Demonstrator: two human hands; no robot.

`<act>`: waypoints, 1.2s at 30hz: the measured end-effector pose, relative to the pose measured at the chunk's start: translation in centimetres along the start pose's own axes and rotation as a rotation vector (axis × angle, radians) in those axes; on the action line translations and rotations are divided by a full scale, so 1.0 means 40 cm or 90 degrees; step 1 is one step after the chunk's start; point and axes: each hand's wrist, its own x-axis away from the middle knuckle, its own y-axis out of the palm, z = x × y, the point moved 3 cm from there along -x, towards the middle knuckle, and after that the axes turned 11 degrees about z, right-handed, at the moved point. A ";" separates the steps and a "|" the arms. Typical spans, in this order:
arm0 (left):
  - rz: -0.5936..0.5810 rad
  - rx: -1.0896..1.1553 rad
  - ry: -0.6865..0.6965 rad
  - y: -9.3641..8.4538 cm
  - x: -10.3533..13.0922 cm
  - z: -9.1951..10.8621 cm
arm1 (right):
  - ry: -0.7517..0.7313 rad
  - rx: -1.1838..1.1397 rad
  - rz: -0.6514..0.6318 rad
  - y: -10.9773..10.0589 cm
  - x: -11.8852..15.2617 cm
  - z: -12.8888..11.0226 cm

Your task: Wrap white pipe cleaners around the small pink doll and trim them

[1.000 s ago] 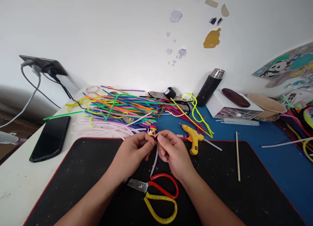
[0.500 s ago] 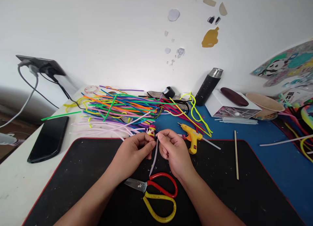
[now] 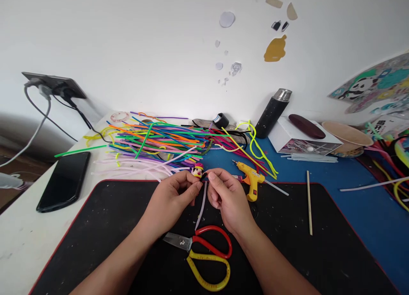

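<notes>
Doll (image 3: 197,171) in left hand (image 3: 172,197), black strip (image 3: 204,175) in right hand (image 3: 227,197)
Left thumb and fingers pinch the doll, twelve o'clock from the scissors (image 3: 207,245); right thumb and forefinger pinch the strip's end.

The head-worn camera looks forward and down, close above a flat black, red-edged mat (image 3: 281,218), facing a white wall (image 3: 143,52).

Black characters (image 3: 381,128) on white packaging (image 3: 396,124), none readable
</notes>
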 end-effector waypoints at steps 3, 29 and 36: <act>0.008 -0.002 0.003 0.000 -0.001 0.001 | 0.004 -0.001 0.000 0.000 0.000 0.004; 0.017 -0.037 0.048 0.004 -0.002 -0.013 | 0.010 0.003 -0.008 0.002 0.003 0.009; 0.004 -0.049 0.054 0.007 -0.001 -0.007 | -0.001 0.007 0.005 -0.001 0.001 0.012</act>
